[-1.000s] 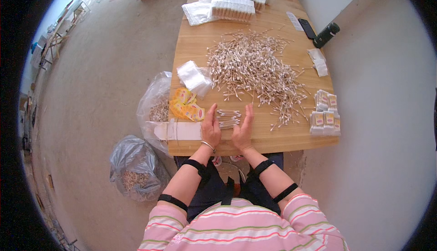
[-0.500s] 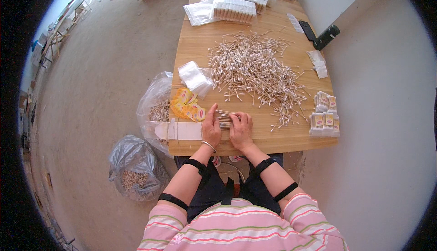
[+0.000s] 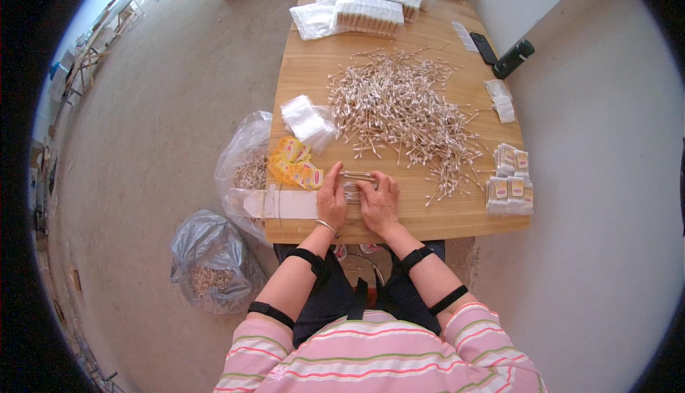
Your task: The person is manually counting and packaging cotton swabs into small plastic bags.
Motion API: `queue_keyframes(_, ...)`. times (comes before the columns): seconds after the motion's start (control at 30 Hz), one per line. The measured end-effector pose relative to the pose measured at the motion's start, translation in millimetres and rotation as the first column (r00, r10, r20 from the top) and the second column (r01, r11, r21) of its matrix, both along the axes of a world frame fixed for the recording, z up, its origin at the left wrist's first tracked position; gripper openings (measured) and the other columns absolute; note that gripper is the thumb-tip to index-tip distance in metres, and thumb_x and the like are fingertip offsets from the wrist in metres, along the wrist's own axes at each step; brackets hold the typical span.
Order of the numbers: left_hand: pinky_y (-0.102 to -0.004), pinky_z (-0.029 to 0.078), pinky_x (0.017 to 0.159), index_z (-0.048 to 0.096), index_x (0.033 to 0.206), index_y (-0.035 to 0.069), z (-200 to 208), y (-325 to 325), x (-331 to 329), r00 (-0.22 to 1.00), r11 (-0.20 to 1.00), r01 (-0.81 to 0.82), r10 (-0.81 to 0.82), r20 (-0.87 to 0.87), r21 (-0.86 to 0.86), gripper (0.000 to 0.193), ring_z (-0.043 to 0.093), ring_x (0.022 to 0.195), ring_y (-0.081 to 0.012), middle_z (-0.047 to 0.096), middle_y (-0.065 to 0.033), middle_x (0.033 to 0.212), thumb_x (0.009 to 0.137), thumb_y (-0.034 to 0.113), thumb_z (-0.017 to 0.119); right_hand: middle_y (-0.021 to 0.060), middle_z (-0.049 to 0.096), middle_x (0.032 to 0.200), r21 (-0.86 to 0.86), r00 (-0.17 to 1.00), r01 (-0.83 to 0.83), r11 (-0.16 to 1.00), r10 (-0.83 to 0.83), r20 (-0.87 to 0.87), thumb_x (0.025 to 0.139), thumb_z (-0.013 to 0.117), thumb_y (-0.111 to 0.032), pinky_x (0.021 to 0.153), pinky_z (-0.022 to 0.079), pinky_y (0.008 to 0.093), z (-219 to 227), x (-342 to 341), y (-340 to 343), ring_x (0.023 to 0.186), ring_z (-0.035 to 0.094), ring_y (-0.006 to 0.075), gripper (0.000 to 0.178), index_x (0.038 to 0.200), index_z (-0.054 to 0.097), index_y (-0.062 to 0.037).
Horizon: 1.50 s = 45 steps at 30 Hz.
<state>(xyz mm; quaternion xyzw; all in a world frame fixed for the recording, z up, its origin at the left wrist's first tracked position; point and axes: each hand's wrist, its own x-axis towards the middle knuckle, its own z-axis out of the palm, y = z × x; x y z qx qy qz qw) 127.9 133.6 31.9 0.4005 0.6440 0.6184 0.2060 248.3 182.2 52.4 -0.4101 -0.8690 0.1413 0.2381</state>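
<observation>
Between my two hands at the table's near edge lies a row of cotton swabs, set crosswise. My left hand is upright, its fingers close together against the swabs' left ends. Curled over the right ends is my right hand, thumb on the near part and fingers at the far side. A few swabs at the far side stand a little apart from the rest. Beyond my hands spreads a big loose pile of cotton swabs. Left of my left hand are yellow printed cards and a flat white strip.
Clear plastic bags lie left of the pile. Packed swab bundles sit at the right edge, more packs at the far end. A dark bottle and phone are near the wall. A grey bag stands on the floor.
My right fingers have spread slightly toward the far side. A gap now shows between the farthest few swabs and the others. My left hand stays in place.
</observation>
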Motion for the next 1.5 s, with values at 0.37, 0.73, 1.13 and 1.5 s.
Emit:
queue_keyframes(0.37,-0.0322,0.039,0.100,0.046,0.129,-0.001,-4.8,-0.4,-1.1,0.999,0.999,0.033,-0.032,0.027,-0.026,0.042,0.052,0.117,-0.0239,0.054,-0.0170,0.126,0.088,-0.004,0.039,0.0143,0.044,0.120,-0.044,0.998,0.056,0.997,-0.057,-0.032,0.079,0.056,-0.010,0.097,0.030,0.0451,-3.6,-2.4,1.0,0.113,0.039,0.0336,0.027,0.106,0.058,-0.0096)
queue_keyframes(0.73,-0.0321,0.030,0.107,0.039,0.132,-0.007,-18.8,-0.6,-5.7,0.907,0.991,0.035,-0.087,0.411,0.133,0.040,0.042,0.127,-0.0250,0.046,-0.0174,0.134,0.093,0.000,0.035,0.0139,0.044,0.119,-0.092,0.979,0.174,0.981,-0.182,-0.091,0.080,0.055,-0.011,0.097,0.030,0.0446,-4.4,0.8,-5.1,0.113,0.039,0.0334,0.025,0.105,0.059,-0.0089)
queue_keyframes(1.13,-0.0325,0.033,0.103,0.043,0.133,0.000,6.9,-7.7,5.6,0.980,0.999,0.047,-0.046,0.196,-0.004,0.041,0.047,0.122,-0.0253,0.052,-0.0157,0.130,0.094,0.014,0.037,0.0184,0.045,0.122,-0.247,0.917,0.040,0.968,-0.133,-0.375,0.082,0.051,-0.008,0.102,0.030,0.0449,-10.0,-3.5,-3.3,0.117,0.040,0.0358,0.030,0.112,0.050,-0.0019)
queue_keyframes(1.5,-0.0335,0.028,0.108,0.040,0.134,-0.004,-10.2,-9.6,2.1,0.953,0.992,0.128,-0.127,0.274,0.012,0.042,0.040,0.128,-0.0246,0.045,-0.0162,0.136,0.099,0.018,0.036,0.0230,0.031,0.141,-0.330,0.887,-0.039,0.943,-0.119,-0.445,0.085,0.048,-0.010,0.110,0.022,0.0435,-12.7,-3.1,-9.7,0.132,0.028,0.0379,0.046,0.129,0.038,0.0018)
